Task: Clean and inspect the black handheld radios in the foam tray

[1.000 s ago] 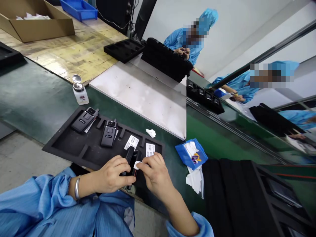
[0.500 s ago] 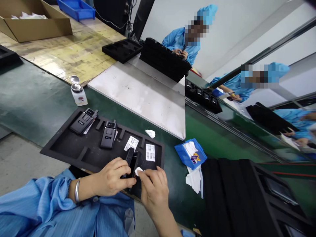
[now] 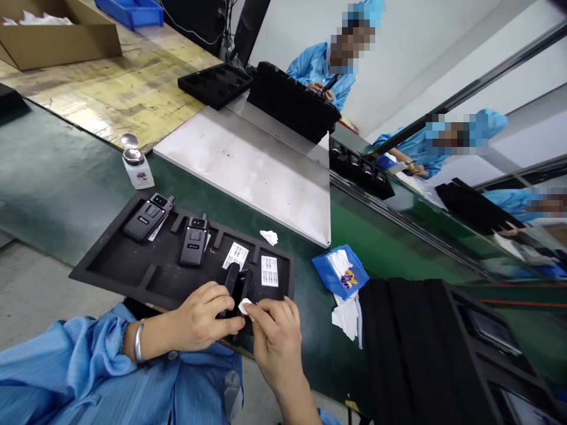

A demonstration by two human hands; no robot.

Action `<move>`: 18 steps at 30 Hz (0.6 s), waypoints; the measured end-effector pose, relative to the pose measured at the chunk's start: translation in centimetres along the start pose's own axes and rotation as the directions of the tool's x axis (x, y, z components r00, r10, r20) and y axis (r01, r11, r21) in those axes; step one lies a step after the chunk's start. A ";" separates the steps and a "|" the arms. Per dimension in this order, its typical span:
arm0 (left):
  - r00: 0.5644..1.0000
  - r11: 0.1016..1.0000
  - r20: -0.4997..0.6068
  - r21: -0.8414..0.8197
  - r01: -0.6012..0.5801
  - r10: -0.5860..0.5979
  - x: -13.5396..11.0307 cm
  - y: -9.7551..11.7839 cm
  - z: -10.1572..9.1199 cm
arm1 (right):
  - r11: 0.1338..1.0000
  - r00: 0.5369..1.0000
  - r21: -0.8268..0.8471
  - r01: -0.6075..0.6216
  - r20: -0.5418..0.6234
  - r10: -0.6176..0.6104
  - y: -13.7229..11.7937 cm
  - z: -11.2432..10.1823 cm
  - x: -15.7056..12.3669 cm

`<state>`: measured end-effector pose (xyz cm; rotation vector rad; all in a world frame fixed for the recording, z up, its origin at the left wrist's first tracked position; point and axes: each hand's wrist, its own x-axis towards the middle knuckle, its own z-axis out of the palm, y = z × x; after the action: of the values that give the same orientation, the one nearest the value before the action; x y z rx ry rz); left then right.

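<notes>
My left hand (image 3: 201, 313) grips a dark two-way radio (image 3: 230, 278), tilted on its side over the right end of a black foam tray (image 3: 117, 265). A small folded white wipe (image 3: 243, 305) is pinched in my right hand (image 3: 280, 333), against or very near the radio's edge. My fingers cover much of the radio. Two more radios, a left one (image 3: 147, 218) and a middle one (image 3: 194, 243), lie in the tray with labels partly under them. Two white label sheets (image 3: 235, 256) lie in the right part of the tray.
Beyond the tray stand a white pump bottle (image 3: 140, 172) with its lid up and a pale board (image 3: 252, 171). A blue bin (image 3: 330, 277) of wipes sits to the right, near stacked black foam trays (image 3: 403, 348). Co-workers in blue (image 3: 310, 62) sit across the line.
The wipe and my right fingers have shifted slightly left along the radio. My left hand keeps its grip. The whole view has tilted slightly.
</notes>
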<state>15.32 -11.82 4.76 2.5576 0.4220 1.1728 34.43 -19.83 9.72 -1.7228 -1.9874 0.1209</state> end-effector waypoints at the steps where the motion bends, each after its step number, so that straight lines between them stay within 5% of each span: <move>1: 1.000 1.000 0.003 0.001 0.004 -0.004 0.0 0.1 -0.1 | 1.000 1.000 -0.007 -0.013 -0.002 0.013 0.5 0.2 -0.5; 7: 1.000 1.000 0.008 -0.016 -0.001 0.001 0.1 0.1 -0.1 | 0.996 0.995 0.031 -0.082 -0.061 0.083 1.6 -0.4 -2.1; 12: 1.000 1.000 0.006 -0.018 0.002 -0.002 -0.1 -0.1 0.0 | 0.997 1.000 0.079 -0.004 -0.010 0.005 -0.3 -0.8 0.6; 18: 1.000 1.000 0.004 0.001 -0.016 0.016 0.1 -0.1 0.1 | 0.987 0.983 -0.121 0.110 0.159 -0.090 -0.8 -0.5 3.6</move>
<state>15.39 -11.74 4.75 2.5684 0.4014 1.1729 33.66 -16.66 11.62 -1.7345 -2.2340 0.0933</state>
